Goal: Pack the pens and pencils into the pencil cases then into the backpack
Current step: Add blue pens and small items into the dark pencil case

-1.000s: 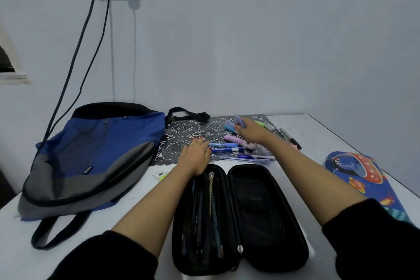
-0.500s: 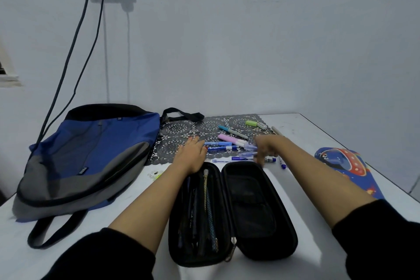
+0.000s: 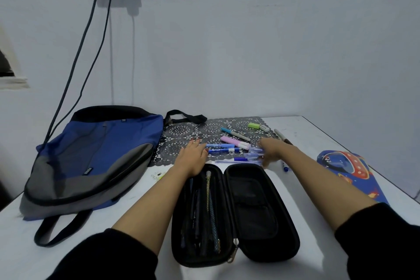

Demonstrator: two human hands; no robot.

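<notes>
- Presently, right hand (image 3: pixel 271 152) is blurred; whether it grips the pens (image 3: pixel 241 159) at its fingertips cannot be told.
- Pens lie crosswise, just beyond the open case (image 3: pixel 261 211).
- Left hand (image 3: pixel 192 161), flat and released, rests at the case's far end.

Two bare forearms, black sleeves (image 3: pixel 109 254) pushed up near the elbows, painted nails on the left hand (image 3: pixel 192 161)

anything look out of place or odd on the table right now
Nothing looks damaged or spilled. The only stray is a small blue pen lying alone on the bare table beside the right hand, apart from the pens on the lace mat.
</notes>
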